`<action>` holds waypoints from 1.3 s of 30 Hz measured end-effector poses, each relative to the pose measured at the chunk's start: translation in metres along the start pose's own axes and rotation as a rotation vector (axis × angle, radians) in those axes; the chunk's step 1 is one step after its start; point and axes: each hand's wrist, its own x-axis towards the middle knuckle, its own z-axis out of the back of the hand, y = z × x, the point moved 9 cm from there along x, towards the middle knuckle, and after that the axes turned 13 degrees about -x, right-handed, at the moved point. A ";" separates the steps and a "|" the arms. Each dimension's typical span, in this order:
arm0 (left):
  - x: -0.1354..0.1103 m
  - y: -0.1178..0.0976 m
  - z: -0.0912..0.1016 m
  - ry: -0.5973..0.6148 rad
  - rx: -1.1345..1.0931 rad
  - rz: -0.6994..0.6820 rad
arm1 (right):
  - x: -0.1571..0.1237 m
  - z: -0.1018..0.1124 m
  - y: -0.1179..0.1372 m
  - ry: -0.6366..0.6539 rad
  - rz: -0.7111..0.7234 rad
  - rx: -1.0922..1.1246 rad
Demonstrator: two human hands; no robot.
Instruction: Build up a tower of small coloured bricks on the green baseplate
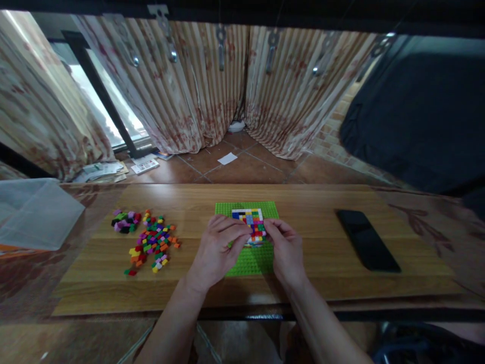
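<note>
A green studded baseplate (pixel 250 265) lies in the middle of the wooden board. On it stands a multicoloured block of toy bricks (pixel 249 220) with a white border along its far edge. My left hand (pixel 216 248) reaches over the block's left side, thumb and forefinger pinched together at its middle. At the right edge of the block, my right hand (pixel 288 253) has its thumb and forefinger closed against or just beside the bricks. Whatever either pinch holds is too small or hidden to make out. The hands cover part of the block and plate.
Loose small bricks (pixel 157 237) lie scattered on the left, beside a smaller pile of bricks (pixel 125 221). A black phone (pixel 367 240) rests on the wooden board (pixel 318 290) at right. A translucent plastic bin (pixel 38 215) stands at far left. Striped curtains (pixel 197 101) hang beyond.
</note>
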 end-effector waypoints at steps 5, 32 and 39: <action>0.000 -0.004 -0.012 0.059 0.145 -0.060 | -0.001 -0.002 0.002 0.017 -0.001 -0.001; -0.003 0.010 -0.010 -0.103 0.025 0.086 | -0.001 -0.003 0.000 0.035 -0.008 -0.038; -0.007 0.011 -0.008 -0.066 0.026 0.103 | -0.001 -0.004 0.000 0.033 0.004 -0.040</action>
